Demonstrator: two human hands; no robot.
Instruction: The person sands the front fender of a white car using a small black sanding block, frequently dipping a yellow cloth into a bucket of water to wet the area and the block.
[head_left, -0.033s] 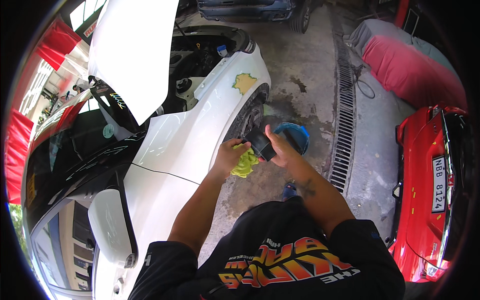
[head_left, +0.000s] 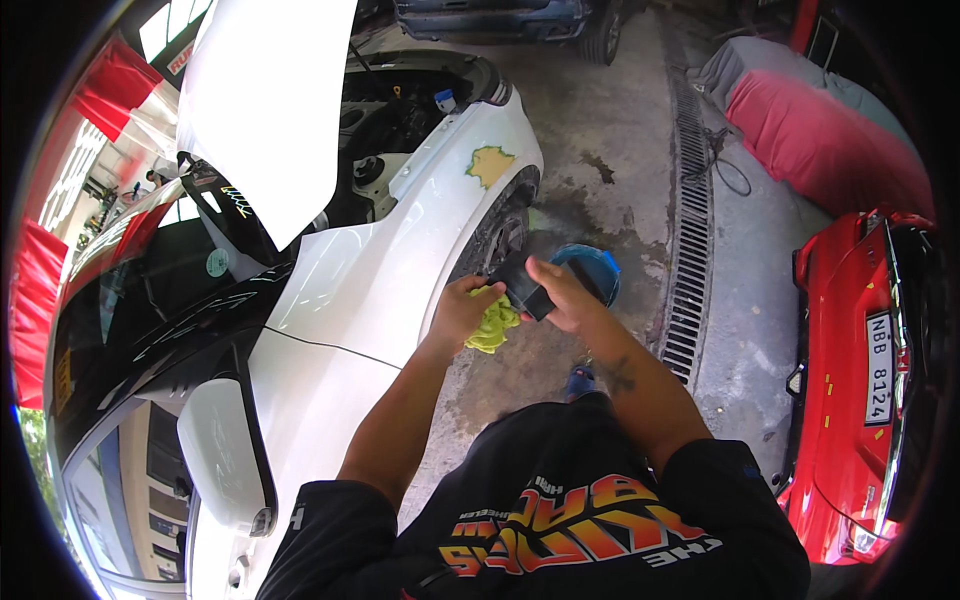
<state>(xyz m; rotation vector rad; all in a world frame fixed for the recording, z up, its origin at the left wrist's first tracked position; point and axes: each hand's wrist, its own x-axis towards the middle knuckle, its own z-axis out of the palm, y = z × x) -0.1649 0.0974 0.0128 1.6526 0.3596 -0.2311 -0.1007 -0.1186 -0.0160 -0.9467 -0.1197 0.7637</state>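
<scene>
Between my two hands is a dark, flat, rectangular piece of sandpaper (head_left: 524, 285), folded or wrapped; whether a block lies inside I cannot tell. My left hand (head_left: 462, 312) pinches its left edge and also grips a crumpled yellow-green cloth (head_left: 492, 326), which hangs below the fingers. My right hand (head_left: 563, 297) is closed on the right side, thumb on top, the other fingers mostly hidden underneath. Beside them stands a white car fender (head_left: 400, 235) with a yellowish bare patch (head_left: 489, 167) above the wheel (head_left: 497, 240). A blue bucket (head_left: 607, 268) sits just beyond my right hand.
The white hood (head_left: 265, 100) is raised over the engine bay (head_left: 375, 130). A side mirror (head_left: 222, 455) juts out at left. A floor drain grate (head_left: 688, 230) runs along the right, near a red car (head_left: 840, 400) and a covered shape (head_left: 800, 130). A dark vehicle (head_left: 490, 18) stands ahead.
My right thumb has come down and inward onto the sandpaper. Both hands otherwise stay in nearly the same place.
</scene>
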